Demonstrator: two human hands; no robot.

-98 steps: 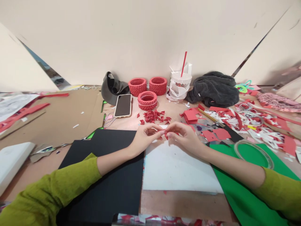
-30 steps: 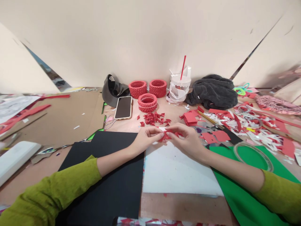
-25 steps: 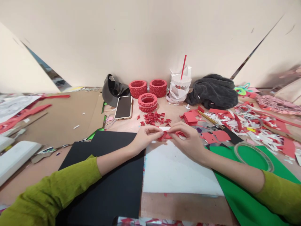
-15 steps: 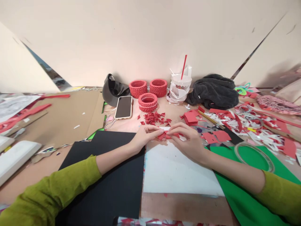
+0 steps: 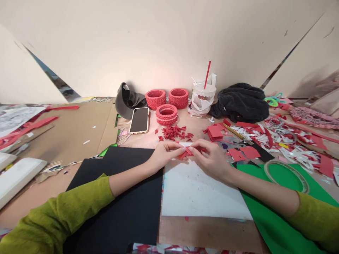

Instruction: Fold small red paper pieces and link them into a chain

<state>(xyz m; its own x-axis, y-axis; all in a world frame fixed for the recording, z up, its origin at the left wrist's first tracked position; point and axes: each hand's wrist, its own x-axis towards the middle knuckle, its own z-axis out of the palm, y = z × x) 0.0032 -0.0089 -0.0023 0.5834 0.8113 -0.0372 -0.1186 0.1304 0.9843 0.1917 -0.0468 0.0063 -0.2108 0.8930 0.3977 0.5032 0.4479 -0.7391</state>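
Observation:
Between both hands, above the far edge of a white sheet [image 5: 201, 190], is a small red paper piece [image 5: 188, 151]. My left hand [image 5: 165, 153] pinches its left side between thumb and fingers. On the other side my right hand [image 5: 212, 158] has thumb and fingertips closed on the same paper. More red paper shows just beneath the fingers, partly hidden. Beyond the hands lies a heap of small folded red triangles [image 5: 173, 132]. Three red paper rings stand behind it, the nearest ring [image 5: 166, 115] in front. A stack of red paper squares [image 5: 215, 132] sits to the right.
A black board [image 5: 119, 197] lies left, a green sheet [image 5: 286, 204] with a tape roll [image 5: 287, 176] right. Farther back are a phone [image 5: 139, 120], a cap [image 5: 128, 100], a bagged cup [image 5: 202, 95], a dark cloth [image 5: 239, 102] and a cutter [image 5: 237, 134]. Paper scraps cover the right.
My right hand's fingers have curled in and the thumb now presses on the red paper. My left hand keeps its pinch almost in place.

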